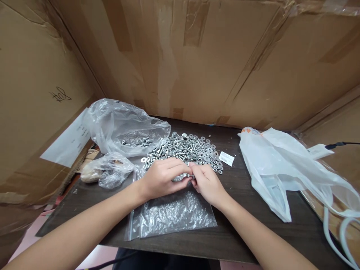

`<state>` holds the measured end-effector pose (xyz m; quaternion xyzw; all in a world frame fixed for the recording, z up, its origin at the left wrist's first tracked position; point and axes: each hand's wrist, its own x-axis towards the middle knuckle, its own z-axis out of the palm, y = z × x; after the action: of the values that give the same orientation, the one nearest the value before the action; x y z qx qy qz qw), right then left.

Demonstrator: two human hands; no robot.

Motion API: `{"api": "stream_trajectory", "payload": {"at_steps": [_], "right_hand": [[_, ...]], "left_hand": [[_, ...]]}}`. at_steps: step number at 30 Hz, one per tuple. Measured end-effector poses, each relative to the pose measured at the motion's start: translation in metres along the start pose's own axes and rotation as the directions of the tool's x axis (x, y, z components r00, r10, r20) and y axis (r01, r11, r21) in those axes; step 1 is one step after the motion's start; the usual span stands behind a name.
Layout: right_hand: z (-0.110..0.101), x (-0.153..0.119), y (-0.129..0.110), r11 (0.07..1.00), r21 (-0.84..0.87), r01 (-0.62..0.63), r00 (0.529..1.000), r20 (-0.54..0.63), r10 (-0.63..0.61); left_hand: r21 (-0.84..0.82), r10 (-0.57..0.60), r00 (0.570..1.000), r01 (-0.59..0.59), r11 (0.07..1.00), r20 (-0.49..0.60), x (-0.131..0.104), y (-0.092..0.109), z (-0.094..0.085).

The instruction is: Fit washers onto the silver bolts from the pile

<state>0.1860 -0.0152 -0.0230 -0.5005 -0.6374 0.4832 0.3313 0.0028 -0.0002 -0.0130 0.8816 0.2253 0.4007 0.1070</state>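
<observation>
My left hand [163,178] pinches a small metal bolt [189,175] between thumb and fingers. My right hand [207,183] closes on the other end of the same bolt, where a dark ring-like part, a nut or washer, is half hidden by the fingertips. Just beyond my hands lies a heap of silver bolts [180,148], with flat washers [206,153] and nuts [220,172] spread along its right side. Beneath both hands are clear zip bags [177,215], flat on the dark table [239,232].
A large clear bag [126,127] with some bolts inside stands at the left. Nearer is a small knotted bag [108,170]. A white label [226,158] lies right of the washers. White plastic bags [270,165] cover the right side. Cardboard walls [174,60] enclose the table.
</observation>
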Motion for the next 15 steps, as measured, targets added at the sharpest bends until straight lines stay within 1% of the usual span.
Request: {"api": "stream_trajectory", "payload": {"at_steps": [1,2,3,4,5,7,8,9,10,11,12,13,15], "right_hand": [[0.001,0.0,0.0,0.999,0.017,-0.046,0.999,0.019,0.046],[0.001,0.0,0.0,0.998,0.013,-0.053,0.998,0.017,0.053],[0.0,-0.001,-0.001,1.0,-0.012,-0.018,1.0,-0.009,0.017],[0.0,-0.002,-0.003,0.997,-0.054,0.055,0.997,-0.049,-0.057],[-0.001,-0.003,-0.005,0.984,-0.104,0.147,0.984,-0.09,-0.157],[-0.003,-0.005,-0.009,0.931,-0.193,0.309,0.932,-0.131,-0.337],[-0.004,-0.006,-0.01,0.909,-0.218,0.356,0.913,-0.129,-0.388],[-0.004,-0.007,-0.011,0.896,-0.229,0.38,0.902,-0.122,-0.413],[-0.004,-0.007,-0.011,0.893,-0.231,0.386,0.9,-0.117,-0.42],[-0.003,-0.007,-0.01,0.899,-0.223,0.378,0.906,-0.114,-0.409],[-0.002,-0.006,-0.009,0.915,-0.198,0.351,0.919,-0.112,-0.377],[-0.001,-0.005,-0.007,0.94,-0.157,0.304,0.941,-0.105,-0.322],[0.001,-0.002,-0.002,0.988,-0.043,0.149,0.987,-0.057,-0.151]], "left_hand": [[0.027,0.031,0.999,-0.032,0.999,0.006,0.0,-0.001,-0.001],[0.029,0.022,1.0,-0.023,0.999,0.01,0.001,-0.001,-0.001],[0.004,-0.025,1.0,0.025,1.0,0.014,0.001,-0.001,-0.002],[-0.046,-0.103,0.995,0.103,0.994,0.018,0.002,-0.001,-0.002],[-0.114,-0.199,0.98,0.2,0.973,0.024,0.003,0.0,-0.003],[-0.268,-0.39,0.919,0.392,0.88,0.063,0.005,0.0,-0.002],[-0.334,-0.454,0.886,0.458,0.824,0.095,0.006,0.001,-0.002],[-0.384,-0.489,0.863,0.496,0.779,0.124,0.007,0.001,-0.002],[-0.412,-0.5,0.855,0.509,0.755,0.141,0.007,0.002,-0.001],[-0.413,-0.492,0.86,0.502,0.76,0.138,0.006,0.002,-0.001],[-0.385,-0.461,0.88,0.468,0.796,0.115,0.006,0.002,0.0],[-0.327,-0.4,0.914,0.401,0.856,0.074,0.005,0.002,0.0],[-0.127,-0.199,0.98,0.197,0.972,-0.003,0.003,0.001,0.0]]}}
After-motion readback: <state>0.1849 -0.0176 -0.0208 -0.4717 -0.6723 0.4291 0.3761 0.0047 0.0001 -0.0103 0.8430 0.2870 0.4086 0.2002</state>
